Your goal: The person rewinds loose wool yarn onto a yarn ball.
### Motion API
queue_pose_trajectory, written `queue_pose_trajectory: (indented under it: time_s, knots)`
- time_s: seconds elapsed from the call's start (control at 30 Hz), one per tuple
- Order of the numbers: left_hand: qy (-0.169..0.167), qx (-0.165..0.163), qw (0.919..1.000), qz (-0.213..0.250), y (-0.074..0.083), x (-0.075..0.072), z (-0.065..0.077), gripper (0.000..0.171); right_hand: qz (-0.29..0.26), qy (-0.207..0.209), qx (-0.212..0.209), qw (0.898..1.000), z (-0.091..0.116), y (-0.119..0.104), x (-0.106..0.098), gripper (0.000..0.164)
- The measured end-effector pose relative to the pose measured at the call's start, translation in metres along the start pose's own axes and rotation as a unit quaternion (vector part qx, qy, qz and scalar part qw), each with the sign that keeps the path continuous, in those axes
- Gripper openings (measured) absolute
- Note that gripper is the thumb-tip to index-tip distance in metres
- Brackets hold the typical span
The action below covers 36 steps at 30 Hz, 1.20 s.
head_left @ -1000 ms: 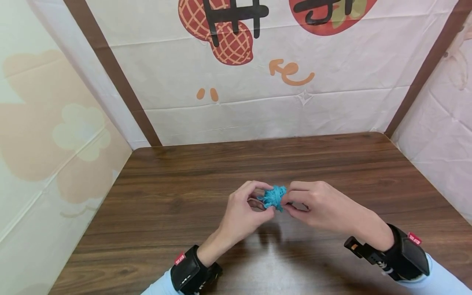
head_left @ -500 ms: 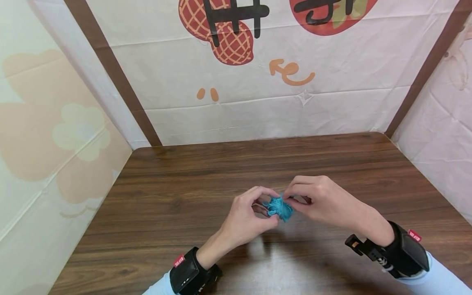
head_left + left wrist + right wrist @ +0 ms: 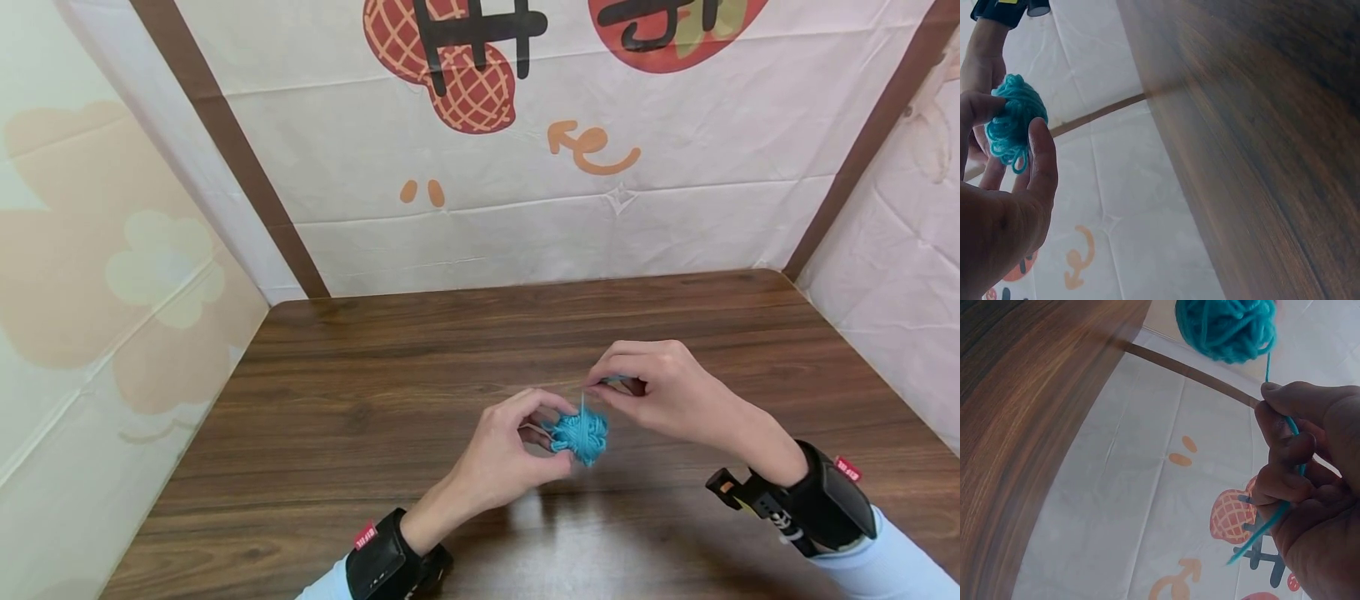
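A small ball of turquoise yarn is held above the table by my left hand, its thumb and fingers gripping the ball from the left. Loose loops stick out of the ball in the left wrist view. My right hand is up and to the right of the ball, pinching a strand of yarn between thumb and forefinger. The strand runs taut from the ball to the fingertips. Its free tail passes through the curled fingers and hangs out below them in the right wrist view.
A dark wood-grain table lies under both hands. Behind it hangs a white printed cloth, and a pale flower-print cloth covers the left side. Each wrist wears a black camera strap.
The yarn ball and left hand have shifted down and to the right. My right hand has risen away from the ball, and a taut strand now shows between them.
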<state>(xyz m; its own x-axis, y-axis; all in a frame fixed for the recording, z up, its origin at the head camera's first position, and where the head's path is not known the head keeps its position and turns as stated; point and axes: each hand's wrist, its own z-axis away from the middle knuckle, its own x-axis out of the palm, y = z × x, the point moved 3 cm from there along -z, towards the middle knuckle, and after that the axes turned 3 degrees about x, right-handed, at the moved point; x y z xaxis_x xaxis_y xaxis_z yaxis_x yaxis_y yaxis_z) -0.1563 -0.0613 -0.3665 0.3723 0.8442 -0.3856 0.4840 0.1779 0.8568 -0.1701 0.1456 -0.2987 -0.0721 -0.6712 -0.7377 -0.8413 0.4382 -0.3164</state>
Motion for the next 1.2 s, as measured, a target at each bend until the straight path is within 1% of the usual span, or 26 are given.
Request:
queue_pose_trajectory:
  time_s: [0.27,0.6,0.7,0.8,0.97,1.1,1.2]
  knots:
    - [-0.004,0.003,1.0000,0.003,0.001,0.000,0.001,0.040,0.002,0.003,0.004,1.000,-0.001,0.005,-0.001,0.021]
    - [-0.030,-0.007,0.9994,0.019,0.002,0.003,0.004,0.042,0.000,0.009,0.009,1.000,-0.002,0.012,-0.002,0.026]
    - [-0.032,-0.006,0.9991,0.026,0.002,0.003,0.005,0.042,-0.002,0.015,0.007,1.000,-0.002,0.015,-0.002,0.027]
    - [-0.035,-0.007,0.9987,0.037,0.002,0.003,0.005,0.043,0.001,0.021,0.009,1.000,-0.002,0.017,-0.003,0.027]
    - [-0.048,-0.018,0.9968,0.061,0.001,0.004,0.006,0.044,0.004,0.024,0.022,0.999,-0.001,0.022,-0.004,0.026]
    - [-0.053,-0.022,0.9954,0.077,0.001,0.006,0.006,0.045,0.008,0.026,0.029,0.999,0.001,0.027,-0.005,0.025]
    - [-0.050,-0.025,0.9927,0.107,0.000,0.006,0.005,0.044,0.014,0.029,0.037,0.999,0.003,0.030,-0.005,0.024]
